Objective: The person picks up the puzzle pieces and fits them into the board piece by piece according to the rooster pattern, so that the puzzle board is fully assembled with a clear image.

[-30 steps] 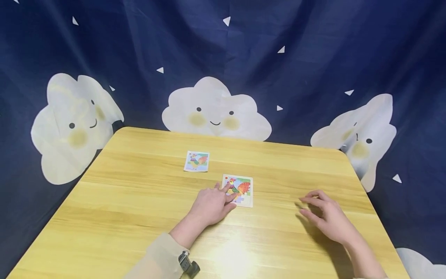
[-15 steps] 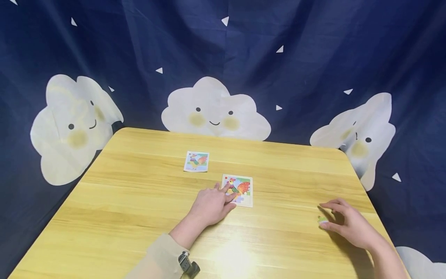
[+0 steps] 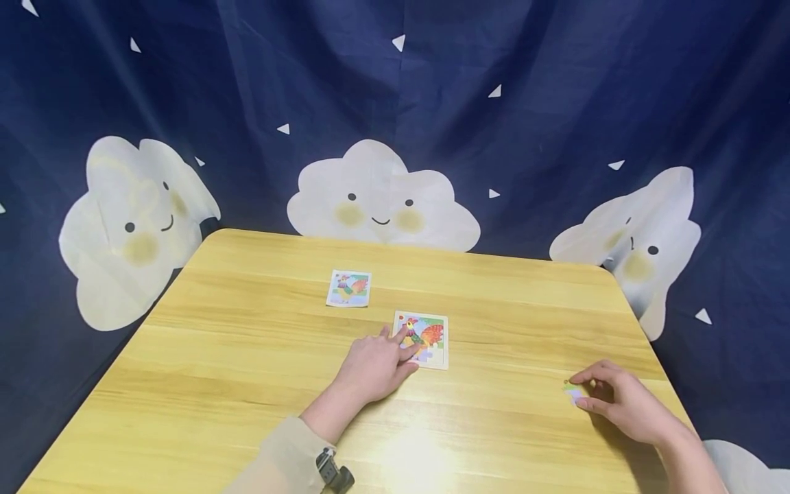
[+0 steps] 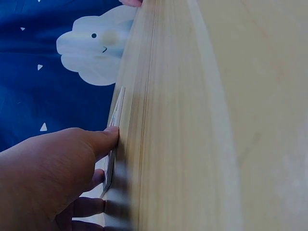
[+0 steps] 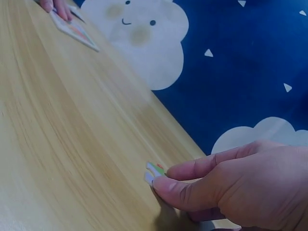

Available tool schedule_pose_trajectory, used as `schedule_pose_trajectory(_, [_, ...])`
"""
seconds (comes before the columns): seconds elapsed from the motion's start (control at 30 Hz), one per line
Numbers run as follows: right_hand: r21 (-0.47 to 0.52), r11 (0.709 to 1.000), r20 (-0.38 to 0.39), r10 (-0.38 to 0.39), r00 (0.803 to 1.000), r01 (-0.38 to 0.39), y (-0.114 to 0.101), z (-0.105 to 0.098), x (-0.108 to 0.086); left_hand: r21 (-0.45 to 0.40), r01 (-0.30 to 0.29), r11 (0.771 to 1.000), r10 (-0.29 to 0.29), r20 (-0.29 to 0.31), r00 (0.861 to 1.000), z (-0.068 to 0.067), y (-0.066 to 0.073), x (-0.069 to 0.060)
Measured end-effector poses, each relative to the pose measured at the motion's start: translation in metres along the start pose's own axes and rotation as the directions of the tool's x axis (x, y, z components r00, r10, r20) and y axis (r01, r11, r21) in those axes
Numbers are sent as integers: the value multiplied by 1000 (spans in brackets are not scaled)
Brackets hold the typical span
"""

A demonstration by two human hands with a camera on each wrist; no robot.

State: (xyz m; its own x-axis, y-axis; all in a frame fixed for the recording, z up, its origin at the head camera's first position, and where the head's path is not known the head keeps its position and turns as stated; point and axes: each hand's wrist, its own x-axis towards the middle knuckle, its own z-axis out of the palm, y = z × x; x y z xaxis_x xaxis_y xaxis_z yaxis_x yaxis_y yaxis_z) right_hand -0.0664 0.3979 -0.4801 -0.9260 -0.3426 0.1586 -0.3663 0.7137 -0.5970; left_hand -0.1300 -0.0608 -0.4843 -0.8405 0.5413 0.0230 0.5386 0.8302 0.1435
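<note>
A jigsaw puzzle point(image 3: 435, 336) with a colourful rooster picture lies flat in a white frame mid-table; a pale gap shows at its lower right. My left hand point(image 3: 378, 363) rests on its left side with fingers spread over the picture, and the thumb touches the near edge in the left wrist view. Towards the right of the table, my right hand point(image 3: 629, 405) pinches a small green and lilac puzzle piece point(image 5: 155, 172) between thumb and index finger. The thumb covers part of the piece. Behind the puzzle lies a card point(image 3: 349, 288) with the same rooster picture.
The wooden table point(image 3: 247, 357) has rounded far corners. Close behind it hangs a dark blue curtain point(image 3: 524, 130) with white smiling clouds and small triangles. A watch-like black device point(image 3: 333, 470) sits at the left sleeve.
My right hand has moved right and towards me, to the puzzle piece, and its thumb and index finger have closed on it. The left hand has stayed on the puzzle.
</note>
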Motion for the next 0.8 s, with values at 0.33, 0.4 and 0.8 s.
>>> schedule_pose_trajectory(0.33, [30,997,14,75,997,-76,-11,13,7,-16,6,1000,-6,7,1000,0,1,0])
schedule_pose_trajectory(0.4, [33,995,0,93,996,-93,-13,17,8,-15,5,1000,-5,4,1000,0,1,0])
schedule_pose_trajectory(0.8, [92,996,-92,14,996,-5,-22,37,11,-27,-2,1000,1,-22,1000,3,0,-1])
